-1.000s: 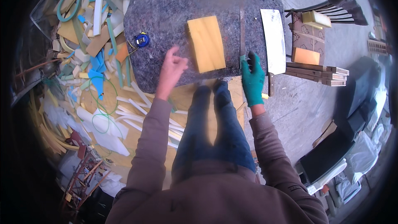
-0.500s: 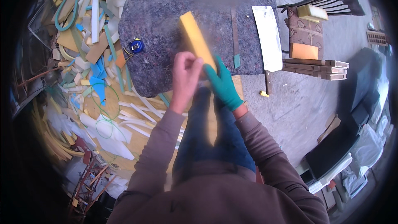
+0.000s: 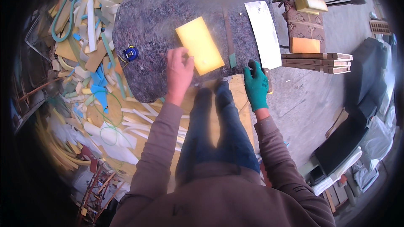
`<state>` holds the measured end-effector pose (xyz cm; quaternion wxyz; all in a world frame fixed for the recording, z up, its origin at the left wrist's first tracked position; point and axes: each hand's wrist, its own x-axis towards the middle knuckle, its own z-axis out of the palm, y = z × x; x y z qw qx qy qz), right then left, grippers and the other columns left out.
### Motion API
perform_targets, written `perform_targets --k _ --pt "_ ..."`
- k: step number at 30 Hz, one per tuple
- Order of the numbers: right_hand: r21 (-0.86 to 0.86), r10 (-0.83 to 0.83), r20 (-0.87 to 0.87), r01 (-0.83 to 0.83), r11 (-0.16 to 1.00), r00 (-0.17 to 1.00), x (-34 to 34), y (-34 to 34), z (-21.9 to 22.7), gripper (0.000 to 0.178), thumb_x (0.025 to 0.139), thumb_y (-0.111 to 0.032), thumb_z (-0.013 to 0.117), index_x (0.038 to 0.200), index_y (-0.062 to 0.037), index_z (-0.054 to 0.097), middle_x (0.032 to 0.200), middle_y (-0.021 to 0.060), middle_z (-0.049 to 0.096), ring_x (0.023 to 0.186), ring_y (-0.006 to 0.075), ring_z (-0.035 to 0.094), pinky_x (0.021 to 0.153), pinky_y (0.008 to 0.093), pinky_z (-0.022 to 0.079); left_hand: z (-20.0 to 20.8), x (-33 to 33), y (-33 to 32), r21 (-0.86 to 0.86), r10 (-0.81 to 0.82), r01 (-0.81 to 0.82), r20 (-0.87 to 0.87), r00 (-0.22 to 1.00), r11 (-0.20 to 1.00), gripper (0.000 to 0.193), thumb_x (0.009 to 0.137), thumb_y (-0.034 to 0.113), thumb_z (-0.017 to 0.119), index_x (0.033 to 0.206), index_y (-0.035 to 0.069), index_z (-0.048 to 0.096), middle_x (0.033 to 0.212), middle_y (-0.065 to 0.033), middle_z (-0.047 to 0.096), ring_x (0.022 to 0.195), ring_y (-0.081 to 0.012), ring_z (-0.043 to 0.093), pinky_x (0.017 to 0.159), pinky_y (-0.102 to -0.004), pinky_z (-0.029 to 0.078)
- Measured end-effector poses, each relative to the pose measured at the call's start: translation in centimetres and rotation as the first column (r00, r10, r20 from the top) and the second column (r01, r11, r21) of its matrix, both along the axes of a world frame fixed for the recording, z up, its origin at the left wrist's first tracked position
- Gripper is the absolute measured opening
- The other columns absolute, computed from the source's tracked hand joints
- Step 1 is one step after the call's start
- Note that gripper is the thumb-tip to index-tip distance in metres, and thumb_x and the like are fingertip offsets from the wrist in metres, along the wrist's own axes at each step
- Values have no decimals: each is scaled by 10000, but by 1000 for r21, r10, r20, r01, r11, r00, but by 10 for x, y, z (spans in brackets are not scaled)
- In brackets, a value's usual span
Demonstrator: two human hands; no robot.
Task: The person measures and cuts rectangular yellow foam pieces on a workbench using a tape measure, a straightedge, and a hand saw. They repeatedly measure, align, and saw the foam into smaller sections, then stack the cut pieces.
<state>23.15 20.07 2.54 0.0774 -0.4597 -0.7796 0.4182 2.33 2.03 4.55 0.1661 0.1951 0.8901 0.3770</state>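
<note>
A yellow foam block (image 3: 200, 44) lies with its broad face up on a table (image 3: 147, 73) covered in grey-purple felt. My bare left hand (image 3: 180, 73) is at its lower left side, fingers loosely bent and thumb apart, not closed round it. In a teal glove, my right hand (image 3: 256, 85) hovers by the table's near right edge, its fingers apart. Just beside that hand is the dark handle (image 3: 269, 83) of a large broad-bladed knife (image 3: 264, 33); the glove partly hides the handle, and whether they touch I cannot tell.
On the felt are a blue tape measure (image 3: 131, 53) and a dark flat strip with a green end (image 3: 232, 60). Foam offcuts (image 3: 90, 21) heap up at the left. A chair (image 3: 305, 25) holding foam blocks stands right, above stacked wooden frames (image 3: 322, 62).
The foam block, held up on edge between both hands before, now lies flat on the felt. My right hand has left it and moved right, toward the knife handle.
</note>
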Motion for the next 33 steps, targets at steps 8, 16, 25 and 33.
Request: perform_targets --k 8,16,25,33 --pt "211 188 47 -193 958 981 -5 -29 -4 522 991 -191 766 1464 -26 619 1227 197 771 989 344 770 841 428 595 -23 -14 12 21 117 -128 281 953 992 502 932 161 791 1320 6 513 1241 -197 655 1005 -278 703 919 -409 574" --pt "403 121 43 -128 906 992 7 -6 -14 622 952 -174 778 1507 0 559 1416 249 669 1256 423 668 1058 463 526 -29 -17 -1 43 120 -133 227 967 990 478 987 70 730 1394 4 489 1174 -141 686 966 -185 696 875 -354 585" --pt "221 -38 377 -51 974 925 71 32 -29 876 898 -100 735 1669 -24 326 1269 237 735 1082 437 729 850 500 563 -33 -30 -29 58 279 -324 383 881 944 369 1039 162 637 1361 13 534 1101 -134 709 963 -208 715 846 -356 572" --pt "244 -69 332 -15 970 941 60 41 -53 884 892 26 611 1695 -180 303 1103 162 790 920 394 763 735 474 564 -41 -27 -20 64 140 -166 293 946 984 377 1034 166 637 1370 26 537 1141 -165 728 1025 -271 718 914 -407 569"
